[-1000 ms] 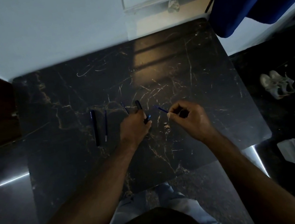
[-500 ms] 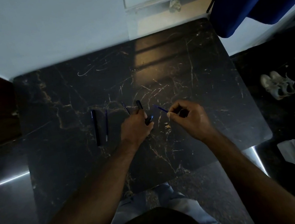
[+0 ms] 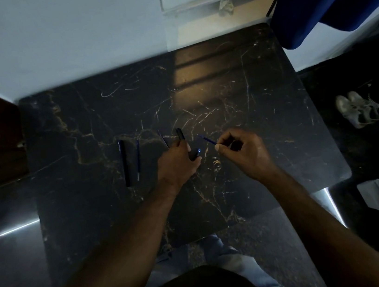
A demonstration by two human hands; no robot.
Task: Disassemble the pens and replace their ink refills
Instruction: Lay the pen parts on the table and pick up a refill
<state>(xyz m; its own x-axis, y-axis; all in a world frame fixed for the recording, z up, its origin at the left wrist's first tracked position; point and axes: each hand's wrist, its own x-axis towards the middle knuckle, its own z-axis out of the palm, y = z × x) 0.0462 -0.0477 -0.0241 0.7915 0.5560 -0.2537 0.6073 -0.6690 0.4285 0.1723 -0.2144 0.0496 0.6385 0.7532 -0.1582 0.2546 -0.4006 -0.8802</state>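
Refill insertion stage, seen from the head camera over a dark marble table (image 3: 236, 83). The left hand (image 3: 177, 167) is closed around a dark pen barrel (image 3: 180, 135), whose far end projects beyond the knuckles while a blue-tinted open end (image 3: 198, 151) shows at the thumb side. The right hand (image 3: 243, 152) pinches a thin blue refill (image 3: 207, 139) between thumb and forefinger, its free end pointing up and left, near the barrel's opening but apart from it. A second thin refill (image 3: 163, 140) lies just beside the left hand, partly hidden by it. Farther left, a whole dark pen (image 3: 124, 162) and another refill (image 3: 138, 159) lie side by side on the marble, close together; whether they touch cannot be told in the dim light. The step in hand appears to be feeding the refill into the barrel. The next move calls for lining the slender tip up with the narrow opening, then sliding it straight in without bending it.
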